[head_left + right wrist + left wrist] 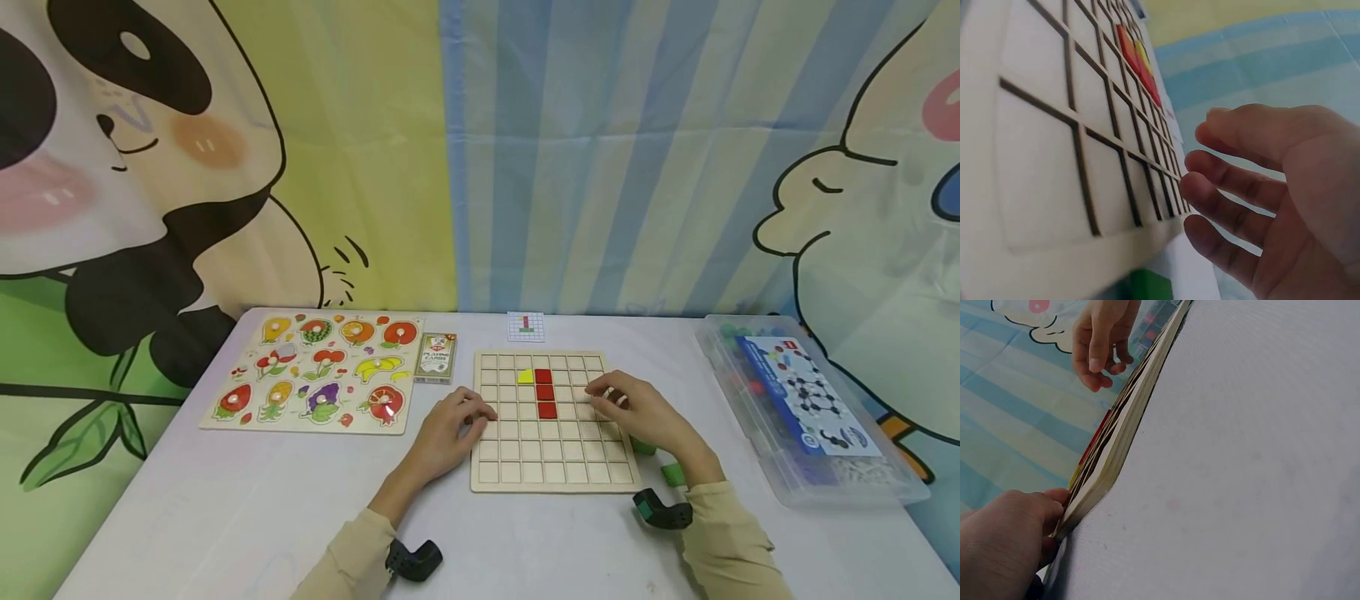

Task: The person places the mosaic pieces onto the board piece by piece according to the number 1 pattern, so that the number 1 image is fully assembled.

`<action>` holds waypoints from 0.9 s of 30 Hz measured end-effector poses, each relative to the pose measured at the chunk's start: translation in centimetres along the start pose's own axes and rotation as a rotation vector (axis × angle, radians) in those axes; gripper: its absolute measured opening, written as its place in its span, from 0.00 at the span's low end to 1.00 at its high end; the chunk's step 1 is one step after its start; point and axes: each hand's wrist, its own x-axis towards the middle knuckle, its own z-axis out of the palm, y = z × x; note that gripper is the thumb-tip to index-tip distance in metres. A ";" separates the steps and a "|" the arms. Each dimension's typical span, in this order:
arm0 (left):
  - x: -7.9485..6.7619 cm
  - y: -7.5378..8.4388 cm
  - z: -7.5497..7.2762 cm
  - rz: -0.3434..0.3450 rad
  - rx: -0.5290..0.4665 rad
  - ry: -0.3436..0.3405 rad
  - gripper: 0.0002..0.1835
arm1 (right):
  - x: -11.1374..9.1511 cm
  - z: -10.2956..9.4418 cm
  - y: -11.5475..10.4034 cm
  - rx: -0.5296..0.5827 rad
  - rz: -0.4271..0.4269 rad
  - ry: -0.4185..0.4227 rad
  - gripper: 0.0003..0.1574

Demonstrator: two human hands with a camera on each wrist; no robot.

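A wooden grid board [555, 473] lies flat on the table. Three red square tiles [545, 392] form a column in its upper middle, with a yellow tile [526, 377] left of the top one. My left hand [444, 432] rests at the board's left edge, fingertips touching it; the left wrist view shows the fingers [1054, 499] by the board's corner. Over the board's right side is my right hand [637, 408], its fingers loosely bent and holding nothing. Green pieces [673, 475] lie beside the board, partly hidden by the right arm.
Behind the board lies a small card with a coloured grid pattern [526, 327]. A fruit puzzle board [307, 425] and a playing-card box [435, 358] are on the left. The right side holds a clear plastic case [862, 483]. A printed curtain [600, 167] hangs behind.
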 end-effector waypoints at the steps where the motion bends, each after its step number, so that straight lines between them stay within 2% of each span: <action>1: 0.0 0.0 0.0 0.001 0.001 0.001 0.07 | -0.1 -0.2 0.1 0.000 0.008 -0.007 0.16; 12: 0.0 0.1 -0.1 -0.001 -0.010 -0.002 0.07 | -1.3 -2.4 1.3 -0.011 0.118 -0.072 0.15; 18: 0.1 0.2 -0.1 0.016 -0.017 0.000 0.07 | -1.9 -3.2 2.0 -0.028 0.148 -0.097 0.12; 27: 0.0 0.2 -0.1 0.007 -0.016 0.002 0.07 | -2.5 -4.2 2.3 -0.030 0.152 -0.220 0.10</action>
